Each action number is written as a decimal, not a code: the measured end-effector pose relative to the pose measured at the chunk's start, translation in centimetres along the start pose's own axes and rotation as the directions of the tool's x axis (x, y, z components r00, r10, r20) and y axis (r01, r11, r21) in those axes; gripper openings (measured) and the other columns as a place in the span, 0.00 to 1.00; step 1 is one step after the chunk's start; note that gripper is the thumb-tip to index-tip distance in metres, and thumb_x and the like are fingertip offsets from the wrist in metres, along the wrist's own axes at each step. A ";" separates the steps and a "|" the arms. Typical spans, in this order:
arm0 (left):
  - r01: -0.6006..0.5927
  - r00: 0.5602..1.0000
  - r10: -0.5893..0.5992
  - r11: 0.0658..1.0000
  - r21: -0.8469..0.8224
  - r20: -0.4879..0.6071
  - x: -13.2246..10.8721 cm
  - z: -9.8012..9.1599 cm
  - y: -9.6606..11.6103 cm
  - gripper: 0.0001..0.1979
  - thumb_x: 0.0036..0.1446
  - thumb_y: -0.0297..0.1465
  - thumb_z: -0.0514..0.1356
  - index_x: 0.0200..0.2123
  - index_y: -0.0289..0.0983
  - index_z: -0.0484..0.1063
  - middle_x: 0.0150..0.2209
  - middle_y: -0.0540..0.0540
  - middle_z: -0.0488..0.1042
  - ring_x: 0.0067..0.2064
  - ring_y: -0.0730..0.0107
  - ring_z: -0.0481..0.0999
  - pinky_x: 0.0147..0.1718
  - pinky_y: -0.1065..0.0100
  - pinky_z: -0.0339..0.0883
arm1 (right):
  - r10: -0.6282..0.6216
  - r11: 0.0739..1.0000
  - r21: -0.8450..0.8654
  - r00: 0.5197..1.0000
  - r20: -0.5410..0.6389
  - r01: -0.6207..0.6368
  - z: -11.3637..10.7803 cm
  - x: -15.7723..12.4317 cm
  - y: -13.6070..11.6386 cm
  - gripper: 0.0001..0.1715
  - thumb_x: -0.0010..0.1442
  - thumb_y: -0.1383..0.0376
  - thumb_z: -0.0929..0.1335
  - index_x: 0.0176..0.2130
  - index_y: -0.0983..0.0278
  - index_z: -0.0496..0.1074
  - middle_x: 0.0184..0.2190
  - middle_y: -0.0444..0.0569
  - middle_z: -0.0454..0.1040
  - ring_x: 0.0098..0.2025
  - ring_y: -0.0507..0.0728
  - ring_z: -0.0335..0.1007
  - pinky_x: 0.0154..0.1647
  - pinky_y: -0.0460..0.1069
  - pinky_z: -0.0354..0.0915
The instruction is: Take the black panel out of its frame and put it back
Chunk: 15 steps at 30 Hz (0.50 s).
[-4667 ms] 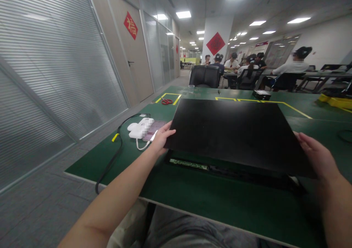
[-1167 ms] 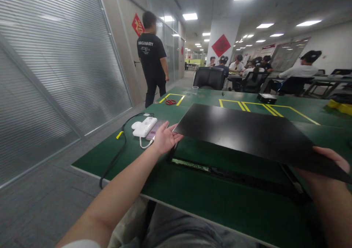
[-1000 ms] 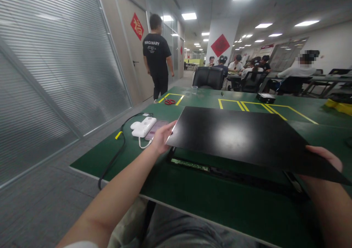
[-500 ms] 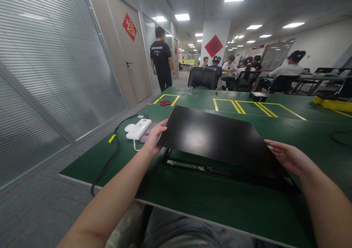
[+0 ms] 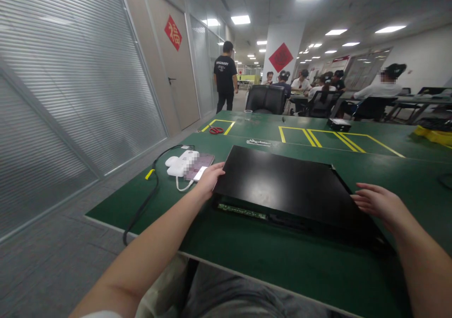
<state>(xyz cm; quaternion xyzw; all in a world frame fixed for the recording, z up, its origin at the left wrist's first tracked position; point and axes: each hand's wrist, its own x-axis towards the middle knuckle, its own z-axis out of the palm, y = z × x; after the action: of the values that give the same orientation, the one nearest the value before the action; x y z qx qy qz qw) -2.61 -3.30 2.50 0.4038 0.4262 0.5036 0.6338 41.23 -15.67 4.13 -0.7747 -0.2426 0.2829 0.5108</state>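
A glossy black LCD panel [image 5: 278, 181] lies tilted over a dark frame, its near edge raised above a green circuit strip [image 5: 242, 211]. My left hand [image 5: 211, 179] grips the panel's left edge, thumb on top and the other fingers mostly hidden. At the right edge is my right hand [image 5: 379, 205], fingers stretched out and apart; whether its fingertips touch the panel I cannot tell. The dark frame's lower bar [image 5: 293, 223] shows below the panel, and its far right corner sticks out past the panel.
On the green table [image 5: 141, 214], a white charger [image 5: 181, 163] and a phone [image 5: 202, 162] sit at left beside a black cable [image 5: 146, 205]. Farther back are red scissors [image 5: 216, 130], small white pieces [image 5: 258, 142], a clear cup [image 5: 248, 115] and a black box [image 5: 339, 124]. Several people are beyond.
The panel has come down lower over the frame, uncovering the white pieces behind it. My right hand's fingers have spread at its edge. A person in black has walked farther away.
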 end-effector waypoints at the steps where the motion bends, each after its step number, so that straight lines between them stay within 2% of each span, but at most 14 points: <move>1: -0.005 1.000 0.005 1.000 0.011 -0.007 0.1 -0.1 0.0 0.27 0.38 0.23 0.62 0.46 0.34 0.81 0.33 0.44 0.83 0.38 0.56 0.82 0.36 0.63 0.72 | 0.002 1.000 -0.002 1.000 0.006 -0.002 0.1 -0.2 -0.2 0.16 0.49 0.73 0.68 0.40 0.61 0.71 0.24 0.51 0.77 0.24 0.56 0.75 0.22 0.46 0.69; 8: -0.005 1.000 0.006 1.000 0.026 -0.025 0.0 -0.3 0.2 0.24 0.39 0.24 0.62 0.44 0.35 0.82 0.32 0.45 0.83 0.35 0.58 0.82 0.31 0.65 0.71 | 0.028 0.999 -0.016 0.999 0.028 -0.027 0.2 -1.1 -0.8 0.17 0.47 0.73 0.68 0.39 0.61 0.71 0.22 0.51 0.77 0.24 0.57 0.75 0.23 0.47 0.70; 12: 0.019 0.999 -0.019 1.000 0.000 -0.037 -0.2 -0.2 0.4 0.23 0.42 0.24 0.66 0.45 0.36 0.81 0.35 0.44 0.84 0.39 0.55 0.83 0.36 0.63 0.74 | 0.026 0.999 -0.022 0.999 0.027 -0.025 -0.2 -0.7 -0.6 0.18 0.46 0.71 0.67 0.40 0.60 0.71 0.23 0.51 0.77 0.25 0.58 0.75 0.25 0.49 0.68; 15: 0.031 0.999 -0.031 0.999 -0.015 -0.033 -0.4 -0.1 0.4 0.23 0.43 0.24 0.69 0.46 0.36 0.80 0.39 0.42 0.84 0.42 0.55 0.83 0.40 0.62 0.75 | 0.002 0.997 -0.077 1.000 0.007 -0.002 -0.3 -0.1 -0.4 0.20 0.45 0.68 0.68 0.41 0.59 0.73 0.25 0.51 0.79 0.29 0.59 0.75 0.27 0.50 0.63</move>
<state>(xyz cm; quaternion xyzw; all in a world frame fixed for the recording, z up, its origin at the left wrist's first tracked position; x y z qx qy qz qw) -2.85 -3.60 2.86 0.3840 0.4392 0.5036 0.6372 41.32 -15.83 4.63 -0.7931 -0.2544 0.2765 0.4794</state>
